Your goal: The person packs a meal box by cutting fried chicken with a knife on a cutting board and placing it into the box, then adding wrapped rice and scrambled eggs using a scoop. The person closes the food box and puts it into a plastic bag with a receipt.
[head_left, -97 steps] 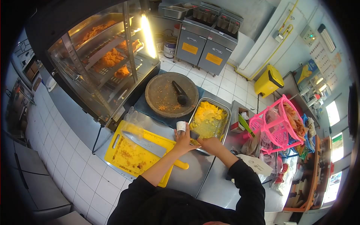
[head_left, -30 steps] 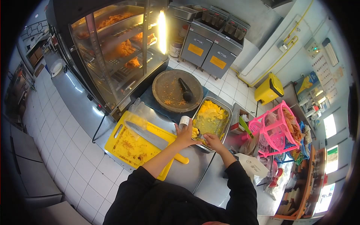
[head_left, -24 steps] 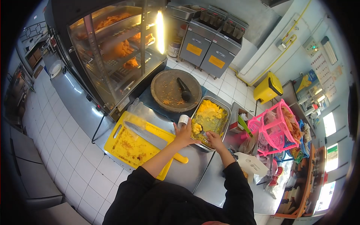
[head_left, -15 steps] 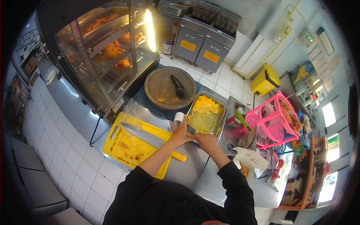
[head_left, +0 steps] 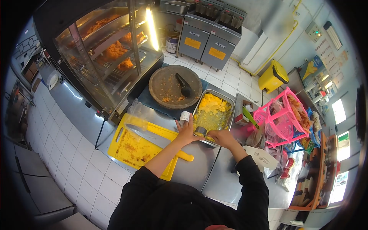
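Note:
My left hand (head_left: 186,134) is closed around a small white printed cylinder, likely a paper cup (head_left: 184,117), at the near-left corner of a metal tray (head_left: 232,109). Yellow, crumbly food (head_left: 212,105) lies in this tray, heaped toward its far end. My right hand (head_left: 223,138) is closed at the tray's near edge on a grey metal scoop (head_left: 201,131), its handle hidden by my fingers. The scoop's head rests low in the tray, close to my left fingers. Left of my left forearm lies a stained yellow cutting board (head_left: 130,147) with a yellow-handled knife (head_left: 185,155).
Beyond the board stands a lit glass display cabinet (head_left: 103,50) with fried food. A stone mortar (head_left: 161,86) holds a dark pestle (head_left: 184,86). Rightward are a pink basket (head_left: 285,119), a white box (head_left: 260,157) and a yellow bin (head_left: 273,76). Fryers (head_left: 207,40) stand behind.
The scoop has moved from the tray's near-left edge into the tray, over the food. My right hand has shifted slightly right and up. My left hand still holds the white cup-like cylinder.

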The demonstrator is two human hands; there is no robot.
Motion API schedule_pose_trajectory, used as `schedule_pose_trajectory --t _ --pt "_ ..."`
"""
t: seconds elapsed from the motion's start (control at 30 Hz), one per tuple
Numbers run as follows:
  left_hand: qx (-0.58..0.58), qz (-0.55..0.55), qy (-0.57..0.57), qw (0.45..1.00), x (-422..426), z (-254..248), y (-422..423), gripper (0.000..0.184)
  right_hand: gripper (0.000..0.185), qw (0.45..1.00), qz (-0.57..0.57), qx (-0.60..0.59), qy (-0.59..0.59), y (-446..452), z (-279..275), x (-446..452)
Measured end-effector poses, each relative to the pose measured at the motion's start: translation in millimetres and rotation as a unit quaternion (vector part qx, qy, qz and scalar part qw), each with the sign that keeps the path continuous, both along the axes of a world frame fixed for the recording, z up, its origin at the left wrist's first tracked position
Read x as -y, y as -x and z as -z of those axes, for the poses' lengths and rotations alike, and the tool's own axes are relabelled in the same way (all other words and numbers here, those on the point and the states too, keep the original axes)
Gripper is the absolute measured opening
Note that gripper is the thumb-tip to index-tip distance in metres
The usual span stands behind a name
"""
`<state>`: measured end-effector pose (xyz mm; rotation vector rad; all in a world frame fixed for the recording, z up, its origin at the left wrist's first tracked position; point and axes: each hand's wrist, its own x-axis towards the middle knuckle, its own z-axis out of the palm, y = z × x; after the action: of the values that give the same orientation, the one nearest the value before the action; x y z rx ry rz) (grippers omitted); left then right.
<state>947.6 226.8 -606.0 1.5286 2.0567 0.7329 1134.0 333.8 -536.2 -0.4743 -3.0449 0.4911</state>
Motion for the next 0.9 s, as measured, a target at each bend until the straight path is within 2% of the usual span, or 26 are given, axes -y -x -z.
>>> schedule_pose_trajectory --t 0.07,0.1,0.17,0.2,0.27,0.3,0.37,0.4,0.47,0.53,0.57,0.6,0.63,0.67,0.7,0.73,0.77,0.8,0.87,0.9 --pt "-0.011 -0.001 0.006 1.0 0 2 0 0.141 0.017 0.995 0.061 -0.039 0.069 2 13 -3" --pt "-0.012 0.0 0.005 1.0 -1 3 -1 0.141 0.017 0.995 0.061 -0.04 0.068 3 18 -5" --pt "-0.003 -0.003 -0.004 1.0 -1 4 1 0.141 0.02 0.973 0.124 -0.071 0.18 5 27 -7" --pt "-0.007 -0.001 -0.004 1.0 -1 4 3 0.141 0.02 0.973 0.126 -0.075 0.181 6 37 -9" --pt "0.008 0.001 0.005 1.0 -2 3 2 0.14 0.024 0.933 0.201 -0.091 0.285 4 47 -9" --pt "0.005 0.013 0.005 1.0 -3 4 3 0.14 0.024 0.93 0.211 -0.097 0.284 0 49 -9" --pt "0.015 0.009 -0.038 0.999 -1 10 5 0.135 0.028 0.806 0.29 -0.156 0.493 -13 50 -6" --pt "0.003 0.016 -0.025 1.0 -1 16 10 0.129 0.028 0.798 0.316 -0.167 0.486 -22 43 2" --pt "-0.035 0.044 0.003 0.998 1 13 19 0.116 0.027 0.667 0.375 -0.271 0.585 -50 21 28" --pt "-0.045 0.029 -0.045 0.998 6 29 30 0.116 0.025 0.618 0.343 -0.346 0.617 -96 13 53" --pt "-0.06 0.025 -0.059 0.996 10 19 32 0.114 0.026 0.598 0.39 -0.383 0.586 -120 11 69" --pt "-0.055 0.024 -0.067 0.996 14 13 34 0.106 0.025 0.583 0.488 -0.407 0.507 -141 7 87" --pt "-0.047 0.022 -0.1 0.994 18 15 38 0.098 0.024 0.562 0.52 -0.444 0.466 -164 -3 102" --pt "-0.016 -0.003 -0.06 0.998 19 20 45 0.093 0.022 0.56 0.553 -0.449 0.423 -199 8 113" --pt "-0.011 -0.023 -0.069 0.997 23 14 42 0.09 0.023 0.579 0.607 -0.44 0.321 -219 5 125" --pt "-0.007 -0.044 -0.077 0.996 27 6 42 0.086 0.028 0.617 0.639 -0.4 0.225 -228 -14 136" --pt "-0.008 -0.039 -0.072 0.997 31 5 41 0.086 0.029 0.663 0.633 -0.382 0.119 -258 7 143" --pt "-0.019 -0.039 -0.08 0.996 33 4 40 0.089 0.022 0.695 0.66 -0.284 0.026 -265 -3 153" --pt "-0.03 -0.036 -0.088 0.995 39 -3 34 0.091 0.016 0.727 0.673 -0.086 -0.11 -269 -6 173" --pt "-0.061 -0.024 -0.086 0.994 43 -13 24 0.096 0.016 0.724 0.676 -0.086 -0.108 -272 0 182"
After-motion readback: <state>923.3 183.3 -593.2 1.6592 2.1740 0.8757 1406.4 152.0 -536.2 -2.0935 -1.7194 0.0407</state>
